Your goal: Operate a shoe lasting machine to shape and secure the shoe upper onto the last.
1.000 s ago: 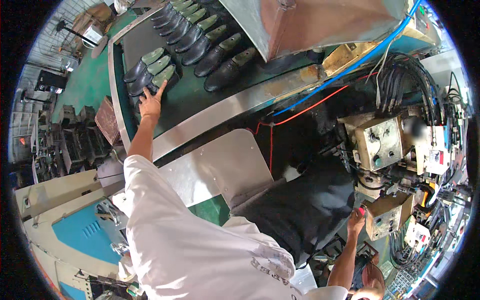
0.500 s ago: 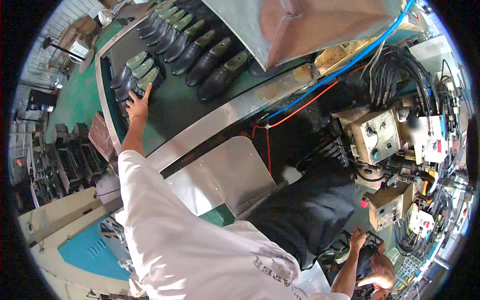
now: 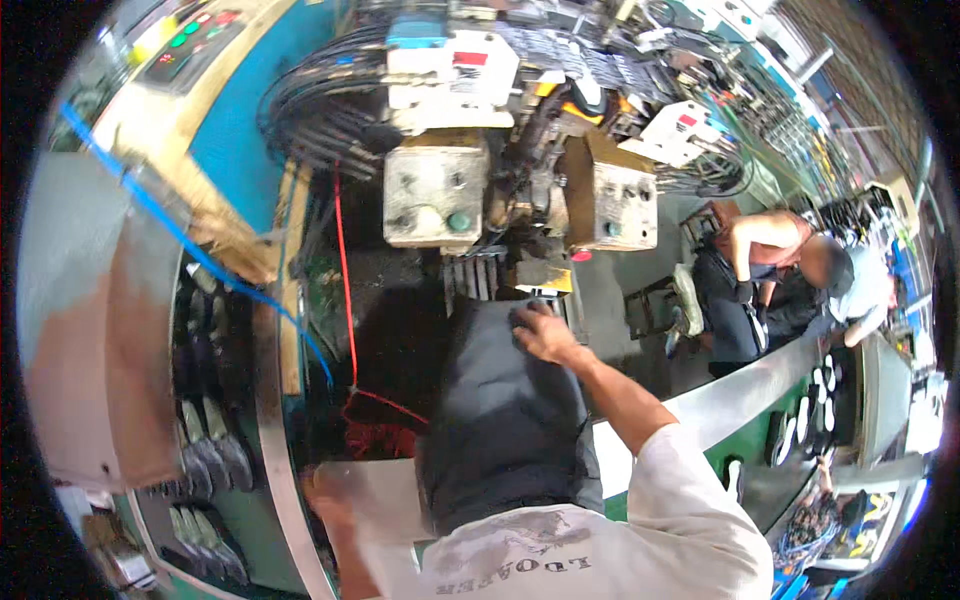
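My left hand (image 3: 328, 492) is a blur beside the metal edge of the conveyor at lower left, so its fingers cannot be made out. Over the knee of my dark trousers (image 3: 500, 420) is my right hand (image 3: 545, 335), its fingers curled; a small dark shape shows at the fingertips, but what it is cannot be told. Nearest my left hand, black shoes (image 3: 213, 460) with pale green lasts in them stand in rows on the dark belt. Another group of such shoes (image 3: 205, 540) sits closer to me.
Ahead stands a machine with two worn control boxes (image 3: 435, 195) and bundled black hoses (image 3: 330, 110). A blue hose (image 3: 190, 245) and a red hose (image 3: 345, 270) hang at left. Seated at right, a co-worker (image 3: 765, 260) handles a shoe. Another conveyor (image 3: 735, 395) carries shoes.
My view has turned to the right, toward the machine. My left hand has come away from the shoes it was touching. My right hand now lies at my knee.
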Tool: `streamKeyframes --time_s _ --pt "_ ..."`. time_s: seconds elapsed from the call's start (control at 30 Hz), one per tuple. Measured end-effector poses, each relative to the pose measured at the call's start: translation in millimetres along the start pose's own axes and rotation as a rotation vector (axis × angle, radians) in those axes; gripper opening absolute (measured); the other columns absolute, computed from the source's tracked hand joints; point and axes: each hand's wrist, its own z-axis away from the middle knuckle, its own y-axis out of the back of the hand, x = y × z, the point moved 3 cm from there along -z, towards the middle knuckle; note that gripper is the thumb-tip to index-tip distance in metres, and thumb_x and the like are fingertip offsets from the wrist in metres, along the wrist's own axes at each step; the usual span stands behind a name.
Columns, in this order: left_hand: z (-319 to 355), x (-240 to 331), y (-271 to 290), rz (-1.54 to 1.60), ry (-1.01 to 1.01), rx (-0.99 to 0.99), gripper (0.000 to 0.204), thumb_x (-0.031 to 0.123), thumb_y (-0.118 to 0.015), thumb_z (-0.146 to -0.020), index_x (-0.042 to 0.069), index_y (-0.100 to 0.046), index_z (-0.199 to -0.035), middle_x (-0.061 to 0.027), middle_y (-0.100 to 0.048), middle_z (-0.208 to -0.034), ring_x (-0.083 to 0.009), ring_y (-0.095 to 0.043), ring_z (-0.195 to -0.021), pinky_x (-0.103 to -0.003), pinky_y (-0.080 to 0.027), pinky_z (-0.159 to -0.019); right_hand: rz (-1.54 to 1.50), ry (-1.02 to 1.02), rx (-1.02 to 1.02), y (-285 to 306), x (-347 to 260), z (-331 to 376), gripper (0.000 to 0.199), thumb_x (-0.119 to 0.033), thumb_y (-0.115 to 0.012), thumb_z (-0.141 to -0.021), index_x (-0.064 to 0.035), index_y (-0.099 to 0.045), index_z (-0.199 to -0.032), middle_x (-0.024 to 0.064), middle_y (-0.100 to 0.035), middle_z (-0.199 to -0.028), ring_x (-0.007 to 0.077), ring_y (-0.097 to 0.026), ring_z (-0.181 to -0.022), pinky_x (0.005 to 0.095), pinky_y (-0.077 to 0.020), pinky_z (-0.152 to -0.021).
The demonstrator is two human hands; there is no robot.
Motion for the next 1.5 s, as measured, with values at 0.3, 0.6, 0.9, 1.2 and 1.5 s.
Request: streamKeyframes --time_s 0.3,0.6,0.9,1.2,1.5 --pt "2.9 126.5 -158.4 -0.672 -0.124 -0.456 0.024 0.031 -0.063 -0.096 0.012 -0.076 -0.103 -0.0112 -0.077 -0.092 -0.0355 -0.073 -0.084 -0.048 -0.053 -0.095 0.145 -0.259 -0.041 -24.7 -6.0 -4.9 0.059 -0.044 -0.056 -0.102 -0.0276 -0.052 -0.158 0.0201 -0.027 -0.174 0.0613 -0.035 -0.146 0.0711 -0.0367 -0.118" --pt "26.2 87.1 -153.4 -0.747 -0.082 -0.393 0.044 0.047 -0.061 -0.098 0.007 -0.073 -0.108 -0.0163 -0.072 -0.095 -0.0389 -0.067 -0.088 -0.055 -0.053 -0.084 0.152 -0.334 -0.200 -22.9 15.8 -37.0 0.057 -0.040 -0.059 -0.099 -0.0197 -0.060 -0.152 0.0161 -0.046 -0.163 0.0494 -0.045 -0.139 0.0588 -0.0405 -0.118" --pt "26.9 74.7 -170.6 -0.792 -0.010 -0.409 0.033 0.038 -0.062 -0.090 0.007 -0.074 -0.094 -0.0157 -0.072 -0.088 -0.0370 -0.069 -0.090 -0.053 -0.054 -0.086 0.189 -0.227 -0.006 -35.5 9.8 -1.7 0.050 -0.038 -0.063 -0.097 -0.0178 -0.067 -0.143 0.0185 -0.053 -0.154 0.0529 -0.048 -0.134 0.0632 -0.0429 -0.113" --pt "-30.8 164.3 -168.8 -0.716 0.081 -0.541 0.028 0.035 -0.068 -0.088 0.007 -0.074 -0.089 -0.0208 -0.075 -0.093 -0.0387 -0.073 -0.086 -0.055 -0.058 -0.078 0.165 -0.312 0.057 -39.7 5.3 24.6 0.057 -0.045 -0.052 -0.103 -0.0215 -0.058 -0.154 0.0136 -0.045 -0.167 0.0558 -0.037 -0.147 0.0650 -0.0286 -0.123" --pt "-190.5 306.0 -216.6 -0.009 -0.202 -0.521 0.027 0.016 -0.057 -0.107 -0.001 -0.073 -0.121 -0.0220 -0.076 -0.116 -0.0408 -0.071 -0.112 -0.045 -0.055 -0.097 0.070 -0.252 0.087 -39.0 -1.5 29.9 0.059 -0.043 -0.059 -0.101 -0.0159 -0.058 -0.153 0.0153 -0.040 -0.169 0.0584 -0.033 -0.150 0.0657 -0.0292 -0.122"
